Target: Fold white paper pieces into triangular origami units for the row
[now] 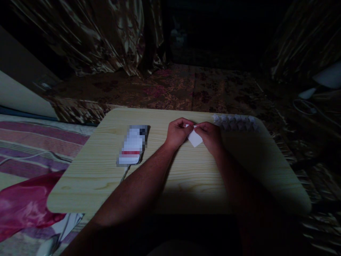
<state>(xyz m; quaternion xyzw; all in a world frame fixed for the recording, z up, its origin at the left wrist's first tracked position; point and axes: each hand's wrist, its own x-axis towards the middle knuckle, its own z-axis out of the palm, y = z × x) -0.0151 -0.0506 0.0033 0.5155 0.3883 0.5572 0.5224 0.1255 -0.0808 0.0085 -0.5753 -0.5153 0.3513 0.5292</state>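
Note:
A small white piece of folded paper [195, 138] is pinched between both my hands over the far middle of a light wooden table [101, 170]. My left hand [178, 132] grips its left edge with curled fingers. My right hand [210, 136] holds its right side, fingers closed. A row of several small folded white paper pieces [236, 122] lies along the table's far right edge, just beyond my right hand.
A phone [133, 145] with a cable attached lies on the table to the left of my hands. Striped bedding [34, 142] and red cloth [23, 202] lie at the left. Patterned fabric covers the floor and hangs behind; the room is dim.

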